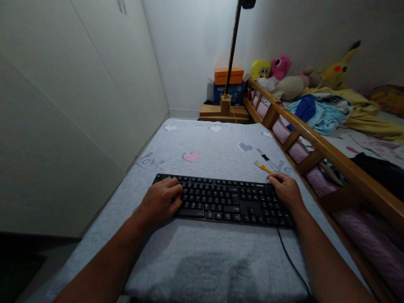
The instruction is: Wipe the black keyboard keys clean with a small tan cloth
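Observation:
A black keyboard (221,200) lies keys up across the cloth, its cable (288,254) running toward me from the near edge at right. My left hand (162,195) rests over its left end, fingers curled down on it and hiding some keys. At the upper right corner is my right hand (285,189), thumb and fingers closed at the handle end of a small brush (263,167) with a yellow handle and pale bristles. Just beyond the brush lies a thin tool (265,157) with a black middle part; its exact kind is unclear.
Under everything spreads a grey-blue cloth (170,147) with hearts. A wooden rail (311,145) borders it at right, with clothes (328,113) and plush toys beyond. Behind stand a lamp-like pole (232,46) and an orange box (229,76). White cabinet doors (82,105) line the left.

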`<state>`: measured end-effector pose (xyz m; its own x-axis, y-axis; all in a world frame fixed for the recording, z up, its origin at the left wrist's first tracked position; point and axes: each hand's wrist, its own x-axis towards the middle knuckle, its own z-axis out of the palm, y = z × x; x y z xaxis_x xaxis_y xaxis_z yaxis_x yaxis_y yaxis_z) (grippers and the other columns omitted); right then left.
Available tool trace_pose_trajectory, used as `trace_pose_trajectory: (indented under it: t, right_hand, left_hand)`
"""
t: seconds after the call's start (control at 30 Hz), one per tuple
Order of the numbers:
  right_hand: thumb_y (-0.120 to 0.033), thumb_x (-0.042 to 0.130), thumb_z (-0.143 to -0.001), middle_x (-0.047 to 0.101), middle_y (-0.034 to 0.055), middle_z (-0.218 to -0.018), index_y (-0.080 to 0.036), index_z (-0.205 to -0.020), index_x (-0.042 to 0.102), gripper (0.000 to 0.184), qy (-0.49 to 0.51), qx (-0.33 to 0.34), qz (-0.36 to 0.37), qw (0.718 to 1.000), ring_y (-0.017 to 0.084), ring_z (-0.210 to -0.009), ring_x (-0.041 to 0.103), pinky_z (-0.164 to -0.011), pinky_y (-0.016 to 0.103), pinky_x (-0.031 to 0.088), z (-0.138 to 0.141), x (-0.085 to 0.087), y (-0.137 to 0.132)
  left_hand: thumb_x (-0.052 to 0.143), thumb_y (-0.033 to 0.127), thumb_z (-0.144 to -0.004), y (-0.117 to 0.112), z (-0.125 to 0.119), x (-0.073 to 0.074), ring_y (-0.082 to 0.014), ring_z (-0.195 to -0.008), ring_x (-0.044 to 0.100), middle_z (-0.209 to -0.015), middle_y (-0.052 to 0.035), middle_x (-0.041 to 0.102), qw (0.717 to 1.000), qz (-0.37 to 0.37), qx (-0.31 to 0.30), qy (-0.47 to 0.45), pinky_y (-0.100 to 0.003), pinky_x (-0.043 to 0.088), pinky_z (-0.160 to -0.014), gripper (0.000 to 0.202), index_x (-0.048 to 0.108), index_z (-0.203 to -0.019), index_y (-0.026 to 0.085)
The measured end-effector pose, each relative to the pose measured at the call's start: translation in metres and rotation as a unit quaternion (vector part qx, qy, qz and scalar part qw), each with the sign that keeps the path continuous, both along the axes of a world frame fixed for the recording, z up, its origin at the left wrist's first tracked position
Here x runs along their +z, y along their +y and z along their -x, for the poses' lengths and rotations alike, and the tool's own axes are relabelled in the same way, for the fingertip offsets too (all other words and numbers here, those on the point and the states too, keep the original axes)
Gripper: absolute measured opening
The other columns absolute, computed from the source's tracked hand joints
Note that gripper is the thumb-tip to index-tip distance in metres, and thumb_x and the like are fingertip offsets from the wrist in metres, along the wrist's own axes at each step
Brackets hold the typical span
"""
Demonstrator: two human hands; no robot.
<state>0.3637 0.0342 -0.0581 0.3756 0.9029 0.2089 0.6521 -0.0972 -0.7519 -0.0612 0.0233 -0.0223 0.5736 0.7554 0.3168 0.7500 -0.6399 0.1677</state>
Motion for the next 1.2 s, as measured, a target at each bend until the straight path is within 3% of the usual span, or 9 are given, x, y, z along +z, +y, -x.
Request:
trace_pose_trajectory:
  t: [0.23,0.4,0.53,0.77,0.93,1.1,1.2]
  right_hand:
    - [-0.047,0.059,-0.069,0.074,0.0050,-0.077,-0.021,-0.071,0.072,0.029,0.006,-0.002,-0.007,1.000,0.025,-0.077,0.065,-0.078,0.035,0.047,0.000,0.001,0.000]
    - [-0.048,0.059,-0.069,0.073,0.0055,-0.077,-0.020,-0.071,0.071,0.030,0.004,0.000,-0.003,1.000,0.025,-0.078,0.065,-0.080,0.036,0.048,0.001,0.003,-0.001]
    - [-0.048,0.059,-0.070,0.073,0.0054,-0.077,-0.021,-0.071,0.071,0.030,0.001,0.000,-0.007,1.000,0.025,-0.079,0.065,-0.079,0.036,0.048,0.002,0.003,-0.001]
    - [-0.048,0.060,-0.070,0.074,0.0053,-0.077,-0.021,-0.072,0.072,0.030,0.001,0.001,-0.003,1.000,0.025,-0.078,0.065,-0.079,0.035,0.048,0.000,0.001,0.000]
    - [-0.050,0.059,-0.069,0.073,0.0061,-0.078,-0.021,-0.071,0.071,0.032,0.008,-0.002,0.006,1.000,0.026,-0.079,0.065,-0.083,0.038,0.047,0.000,0.002,0.000]
    - [-0.050,0.059,-0.067,0.073,0.0067,-0.079,-0.020,-0.072,0.071,0.032,0.010,-0.003,0.017,1.000,0.027,-0.081,0.066,-0.082,0.038,0.048,0.003,0.006,0.000]
    - [-0.050,0.059,-0.068,0.073,0.0065,-0.079,-0.020,-0.072,0.071,0.032,0.010,-0.004,0.013,1.000,0.026,-0.081,0.066,-0.082,0.037,0.048,0.003,0.006,0.000]
  left_hand:
    - [0.052,0.014,-0.078,0.001,0.003,-0.001,-0.0189,-0.073,0.054,-0.074,-0.0032,0.056,0.999,-0.019,0.042,-0.016,-0.030,0.041,-0.064,0.011,0.054,-0.070,0.020]
    - [0.048,0.011,-0.083,-0.002,-0.003,0.000,-0.0165,-0.075,0.056,-0.080,-0.0031,0.060,0.995,0.012,-0.017,-0.093,-0.028,0.044,-0.067,0.015,0.059,-0.078,0.020]
    - [0.048,0.011,-0.083,-0.003,-0.009,-0.002,-0.0171,-0.075,0.056,-0.080,-0.0039,0.060,0.996,0.015,-0.044,-0.077,-0.029,0.044,-0.067,0.015,0.060,-0.078,0.019]
    - [0.050,0.012,-0.080,0.000,-0.001,-0.001,-0.0171,-0.071,0.054,-0.077,-0.0034,0.057,1.000,0.003,-0.003,-0.025,-0.029,0.041,-0.064,0.014,0.053,-0.069,0.020]
    - [0.052,0.013,-0.080,0.003,0.006,-0.001,-0.0175,-0.071,0.054,-0.076,-0.0029,0.057,0.999,-0.008,0.021,-0.036,-0.029,0.041,-0.063,0.011,0.056,-0.073,0.020]
    - [0.048,0.010,-0.085,-0.002,-0.001,-0.002,-0.0170,-0.077,0.058,-0.083,-0.0040,0.061,0.994,0.005,-0.023,-0.106,-0.029,0.045,-0.069,0.016,0.061,-0.082,0.019]
    - [0.048,0.010,-0.086,-0.006,-0.008,-0.001,-0.0173,-0.078,0.058,-0.084,-0.0046,0.062,0.993,0.022,-0.050,-0.102,-0.029,0.045,-0.070,0.018,0.063,-0.083,0.019]
